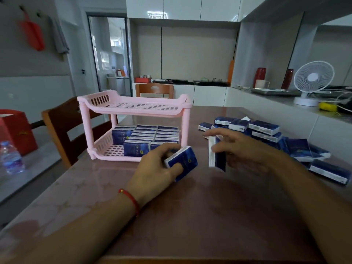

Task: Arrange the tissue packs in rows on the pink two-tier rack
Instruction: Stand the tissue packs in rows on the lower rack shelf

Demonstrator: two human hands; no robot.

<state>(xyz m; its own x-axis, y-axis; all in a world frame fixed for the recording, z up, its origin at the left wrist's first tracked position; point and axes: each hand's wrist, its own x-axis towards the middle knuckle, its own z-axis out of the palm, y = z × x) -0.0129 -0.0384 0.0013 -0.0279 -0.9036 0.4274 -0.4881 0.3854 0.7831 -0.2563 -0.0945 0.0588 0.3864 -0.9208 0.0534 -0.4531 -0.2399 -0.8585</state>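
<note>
The pink two-tier rack (133, 109) stands on the table, left of centre. Its lower tier holds several blue tissue packs (146, 136) standing in rows; the upper tier is bare. My left hand (154, 168) grips one blue tissue pack (185, 161) just in front of the rack's right front corner. My right hand (242, 147) holds another pack (216, 155) upright, a little to the right of the first. A loose pile of blue tissue packs (285, 141) lies on the table at the right.
A wooden chair (62, 126) stands at the table's left side, another chair (154, 90) behind the rack. A water bottle (11, 159) and red bag (17, 128) sit at far left. A white fan (312, 80) stands on the right counter.
</note>
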